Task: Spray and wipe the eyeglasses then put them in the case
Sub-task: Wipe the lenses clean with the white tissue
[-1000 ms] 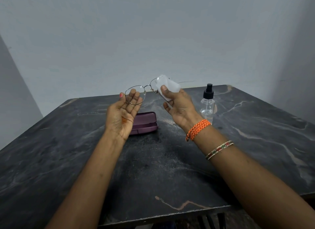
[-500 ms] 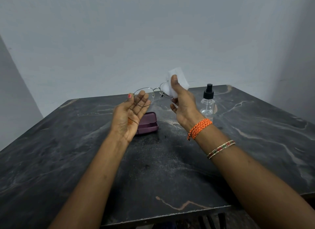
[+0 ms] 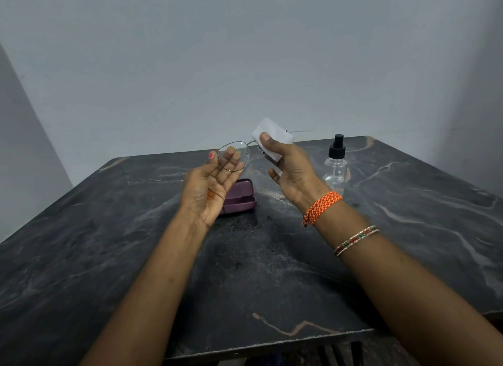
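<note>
Resting shut beside bottle (image 3: pixel 335 166): purple case (image 3: pixel 239 196)

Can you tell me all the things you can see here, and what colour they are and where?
eyeglasses: one, thin metal frame, held up above the table
cloth: one, white, wrapped over one lens
case: one, purple, closed, on the table behind the left hand
spray bottle: one, clear with black top, standing at the right
table: one, dark marbled
left hand: supports the glasses
right hand: pinches the cloth
</note>
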